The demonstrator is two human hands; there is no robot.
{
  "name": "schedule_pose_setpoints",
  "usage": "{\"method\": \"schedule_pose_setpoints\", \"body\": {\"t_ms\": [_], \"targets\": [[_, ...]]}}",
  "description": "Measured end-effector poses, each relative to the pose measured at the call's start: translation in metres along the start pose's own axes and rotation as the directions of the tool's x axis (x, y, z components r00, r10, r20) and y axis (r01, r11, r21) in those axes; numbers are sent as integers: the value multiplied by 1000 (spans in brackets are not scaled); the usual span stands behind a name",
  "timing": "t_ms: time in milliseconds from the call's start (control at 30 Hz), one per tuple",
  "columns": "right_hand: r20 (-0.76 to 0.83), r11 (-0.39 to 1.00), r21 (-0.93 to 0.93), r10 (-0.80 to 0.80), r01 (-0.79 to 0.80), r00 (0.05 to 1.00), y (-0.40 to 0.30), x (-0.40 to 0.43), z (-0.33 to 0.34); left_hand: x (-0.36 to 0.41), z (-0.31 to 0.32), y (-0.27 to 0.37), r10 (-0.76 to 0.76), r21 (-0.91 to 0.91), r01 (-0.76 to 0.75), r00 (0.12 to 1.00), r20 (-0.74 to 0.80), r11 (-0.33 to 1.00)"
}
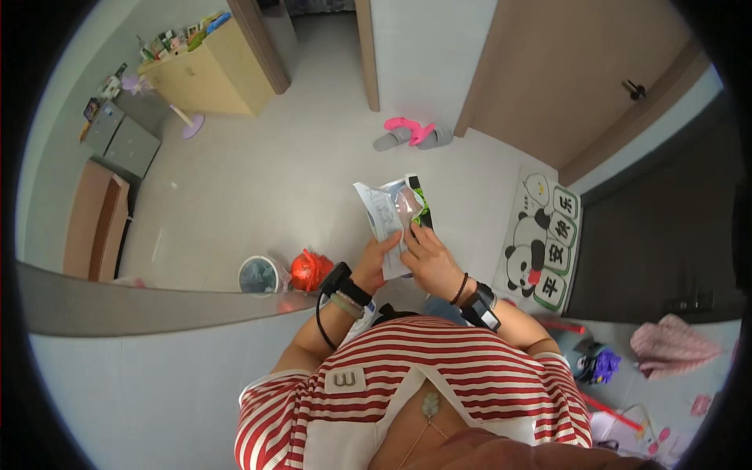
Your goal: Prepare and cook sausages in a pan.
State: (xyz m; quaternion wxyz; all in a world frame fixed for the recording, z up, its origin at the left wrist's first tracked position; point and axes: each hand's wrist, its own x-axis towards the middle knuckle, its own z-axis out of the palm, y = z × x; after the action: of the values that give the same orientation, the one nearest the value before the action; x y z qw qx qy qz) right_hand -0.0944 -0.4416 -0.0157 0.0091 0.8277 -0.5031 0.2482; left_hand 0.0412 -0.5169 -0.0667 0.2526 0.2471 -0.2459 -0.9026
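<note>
A flat plastic package (382,208) is held up in front of my waist. A shiny clear part shows on its front, beside a whitish printed panel and a black and green edge. My left hand (372,261) grips its lower left side, the thumb lying across the front. On the lower right, my right hand (433,258) rests its fingers over the front near the middle; its thumb is hidden. What the package contains is too unclear to tell.
Below the package stands a lined waste bin (258,275) beside a tied red plastic bag (309,270). Grey slippers (436,139) with a pink item (409,126) lie ahead by the door frame. A panda doormat (526,235) is at right. A cabinet (205,76) stands far left.
</note>
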Motion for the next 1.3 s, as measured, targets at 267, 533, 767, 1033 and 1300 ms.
{"method": "schedule_pose_setpoints", "body": {"t_ms": [267, 533, 767, 1033, 1300], "targets": [[-63, 789, 607, 165, -93, 984, 157, 75, -7, 85, -13, 75, 212, 48, -207, 962, -175, 977], [377, 416, 861, -137, -293, 916, 210, 187, 17, 91, -20, 93, 312, 64, -307, 945, -94, 950], [355, 565, 824, -578, 46, 735, 199, 251, 8, 81, -4, 106, 394, 251, -351, 907, -148, 902], [293, 557, 820, -605, 131, 740, 204, 241, 32, 77, 12, 104, 420, 480, -276, 879, -225, 833], [343, 544, 836, -417, -72, 841, 202, 229, 37, 63, 17, 108, 518, 599, -187, 730, -446, 779]]}}
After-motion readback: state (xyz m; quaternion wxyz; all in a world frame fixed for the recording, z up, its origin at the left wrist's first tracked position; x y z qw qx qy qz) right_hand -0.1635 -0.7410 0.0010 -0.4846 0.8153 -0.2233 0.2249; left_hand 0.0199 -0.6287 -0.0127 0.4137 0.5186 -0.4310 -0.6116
